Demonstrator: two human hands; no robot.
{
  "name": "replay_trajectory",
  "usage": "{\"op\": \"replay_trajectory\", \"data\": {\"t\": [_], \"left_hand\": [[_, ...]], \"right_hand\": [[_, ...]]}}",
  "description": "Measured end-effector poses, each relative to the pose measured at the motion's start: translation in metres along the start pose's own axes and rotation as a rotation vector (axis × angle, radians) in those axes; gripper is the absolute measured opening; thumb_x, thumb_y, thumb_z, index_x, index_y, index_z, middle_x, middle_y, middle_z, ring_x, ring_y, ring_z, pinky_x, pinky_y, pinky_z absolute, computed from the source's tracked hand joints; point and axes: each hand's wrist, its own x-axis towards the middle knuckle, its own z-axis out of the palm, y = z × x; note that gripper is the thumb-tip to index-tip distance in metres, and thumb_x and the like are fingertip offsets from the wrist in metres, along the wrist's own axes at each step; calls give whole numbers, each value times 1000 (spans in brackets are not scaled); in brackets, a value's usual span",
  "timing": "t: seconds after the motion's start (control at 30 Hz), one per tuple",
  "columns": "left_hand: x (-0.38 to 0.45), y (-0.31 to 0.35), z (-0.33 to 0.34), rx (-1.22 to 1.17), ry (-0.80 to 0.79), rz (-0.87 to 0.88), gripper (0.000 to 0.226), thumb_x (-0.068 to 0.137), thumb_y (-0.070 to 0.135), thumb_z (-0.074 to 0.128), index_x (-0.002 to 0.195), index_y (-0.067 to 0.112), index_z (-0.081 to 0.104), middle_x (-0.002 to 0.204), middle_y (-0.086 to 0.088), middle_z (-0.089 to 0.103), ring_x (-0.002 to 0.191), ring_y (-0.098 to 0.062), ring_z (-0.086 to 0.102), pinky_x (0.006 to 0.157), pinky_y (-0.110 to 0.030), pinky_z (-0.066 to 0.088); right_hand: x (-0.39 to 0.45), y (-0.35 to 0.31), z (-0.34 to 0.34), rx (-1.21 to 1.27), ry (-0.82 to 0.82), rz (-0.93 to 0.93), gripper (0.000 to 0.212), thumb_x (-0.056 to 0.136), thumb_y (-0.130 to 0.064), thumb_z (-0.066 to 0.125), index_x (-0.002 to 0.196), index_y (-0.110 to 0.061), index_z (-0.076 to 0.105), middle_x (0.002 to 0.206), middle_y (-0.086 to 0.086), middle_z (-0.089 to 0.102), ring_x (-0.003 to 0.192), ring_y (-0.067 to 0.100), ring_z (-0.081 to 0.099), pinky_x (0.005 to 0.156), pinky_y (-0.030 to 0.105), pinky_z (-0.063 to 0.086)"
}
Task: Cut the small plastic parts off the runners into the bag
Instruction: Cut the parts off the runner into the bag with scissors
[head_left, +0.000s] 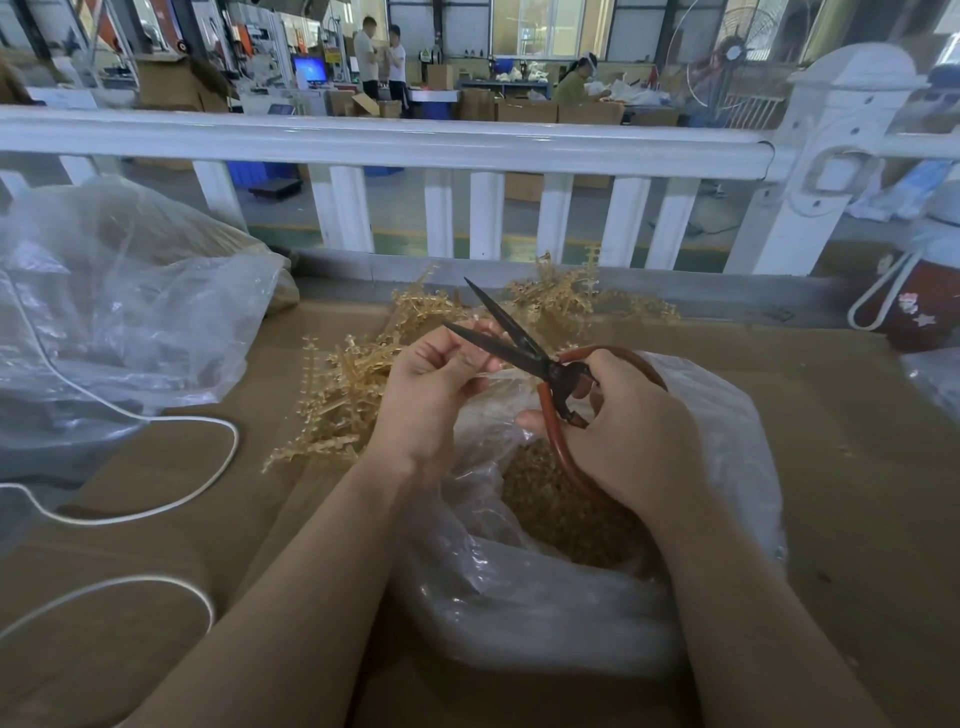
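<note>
While scissors gape, bag holding parts

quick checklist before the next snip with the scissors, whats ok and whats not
1. Scissors blades open: ok.
2. Right hand grips the red handles: ok.
3. Left hand pinches a runner piece at the blades: ok, though the piece itself is hard to make out.
4. Left fingers out of the blades' path: cannot tell, they sit very close.
5. Open bag lies under the cut, parts already inside: ok.
6. More runners piled within reach: ok.
</note>
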Motion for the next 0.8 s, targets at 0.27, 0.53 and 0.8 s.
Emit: {"op": "replay_trajectory", "data": {"t": [0.27,0.53,0.8], "left_hand": [[1,0,-3,-55,-7,86,17,91,-8,56,95,9,57,61,8,62,61,-7,57,68,-21,48],[1,1,-1,-58,-17,80,20,92,-10,54,93,10,58,61,9,65,65,-5,63,69,-18,52],[1,2,-3,-77,-24,69,16,91,-8,56,89,7,56,64,5,62,67,-7,60,73,-19,52]], "right_hand": [[-1,0,1,28,-25,-12,67,68,-88,48,94,-27,59,86,-16,62,74,2,56,62,17,46],[-2,-1,0,14,25,2,53,70,-82,60,82,-30,56,75,-17,60,67,1,56,54,12,33],[-4,-3,2,15,114,-24,63,69,-91,40,76,-29,55,68,-17,58,58,-1,51,53,15,39]]}}
